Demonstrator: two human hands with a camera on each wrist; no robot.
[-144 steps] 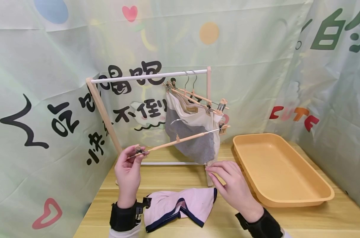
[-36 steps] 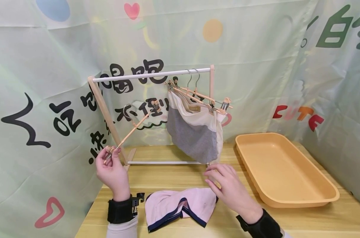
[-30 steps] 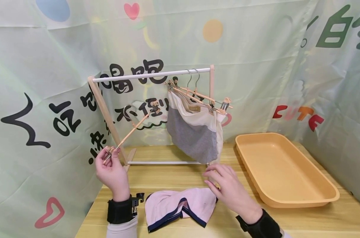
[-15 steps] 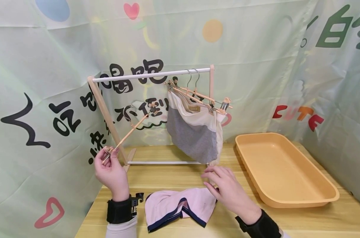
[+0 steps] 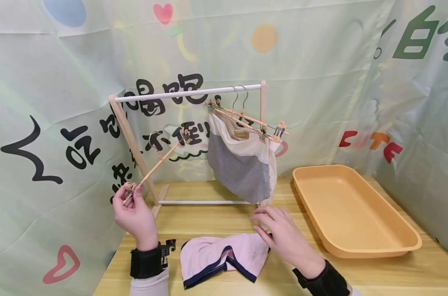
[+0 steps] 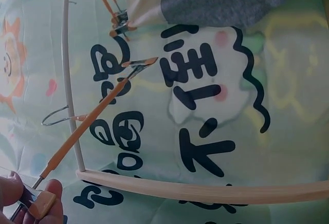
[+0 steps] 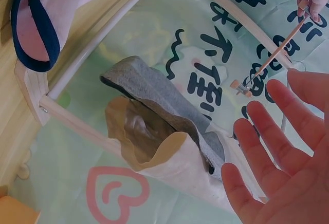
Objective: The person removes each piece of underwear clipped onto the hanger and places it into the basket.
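In the head view my left hand (image 5: pixel 135 216) pinches one clip end of a bare clip hanger (image 5: pixel 161 162). The hanger slants up and away to the right, its metal hook (image 6: pixel 54 115) upward and its far clip (image 5: pixel 185 133) in front of the backdrop. My right hand (image 5: pixel 279 230) hovers over the table with relaxed, spread fingers and holds nothing. Below and left of it lies a pink garment with navy trim (image 5: pixel 202 250). Behind, a grey and cream garment (image 5: pixel 240 172) hangs clipped on the rack, with a second hanger behind it.
The small rack has a white top rail (image 5: pixel 187 93), wooden side posts (image 5: pixel 129 139) and a low white bar (image 5: pixel 205 202). At right on the wooden table (image 5: pixel 205 222) stands an orange tray (image 5: pixel 351 205). A printed cloth backdrop (image 5: pixel 312 107) encloses the back and sides.
My left hand has carried the hanger leftward from in front of the hanging garment, turning its far end up and back; it still drifts left. My right hand's fingers have loosened from a near pinch.
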